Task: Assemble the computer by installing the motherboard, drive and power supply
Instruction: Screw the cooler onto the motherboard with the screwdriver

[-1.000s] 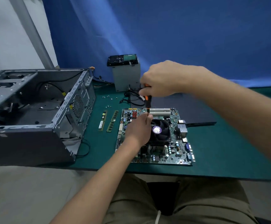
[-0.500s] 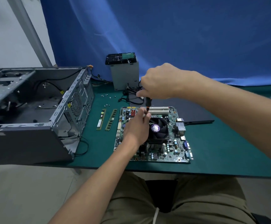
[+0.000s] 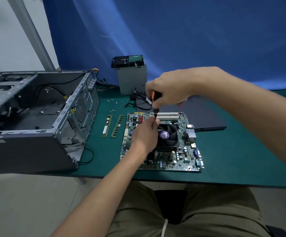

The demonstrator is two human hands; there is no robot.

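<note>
my right hand (image 3: 171, 86) grips the screwdriver (image 3: 155, 110) handle, my left hand (image 3: 144, 135) pinches its tip just below, over the motherboard (image 3: 181, 151) lying under it; i reckon a slip could gouge traces or the fan (image 3: 168, 135) beside my left fingers

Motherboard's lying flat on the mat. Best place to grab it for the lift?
Likely its left and right edges, one hand from each side. The motherboard lies flat on the mat, so only the rim is free, and the fan and parts crowd the top. The left hand and the screwdriver in the right hand are over it now.
</note>
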